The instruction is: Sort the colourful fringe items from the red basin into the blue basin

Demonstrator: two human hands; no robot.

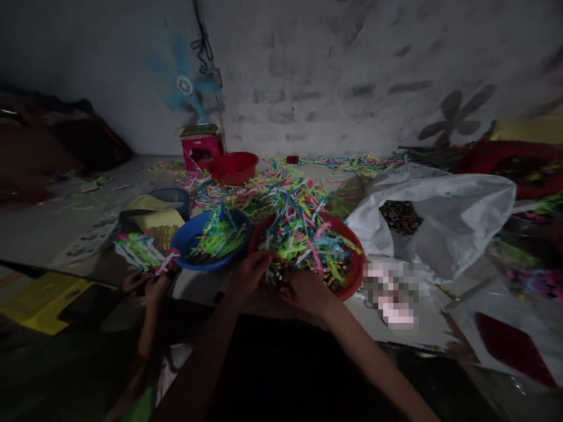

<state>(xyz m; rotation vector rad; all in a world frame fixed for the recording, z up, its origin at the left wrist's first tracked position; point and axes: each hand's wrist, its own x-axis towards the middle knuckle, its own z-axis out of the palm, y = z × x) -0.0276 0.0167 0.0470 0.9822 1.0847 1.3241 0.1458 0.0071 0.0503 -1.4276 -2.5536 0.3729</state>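
Note:
A red basin (358,269) sits right in front of me, heaped with green, blue, pink and white plastic strips (303,240). Small dark pieces with light ends (281,272) lie along its near side. My left hand (255,272) is at the basin's near left rim, thumb and fingers closed together; whatever they hold is too dim to make out. Over the near rim reaches my right hand (305,291), its bent fingers closed among the small dark pieces. What is in those fingers is hidden.
At left, another person's hands (152,285) hold a bundle of coloured strips (143,252). Beside my basin stand a blue basin (211,266) and a white plastic sack (444,199). Behind are a strip pile (259,199), a red bowl (235,167), a pink stool (197,149) and a fan (185,86).

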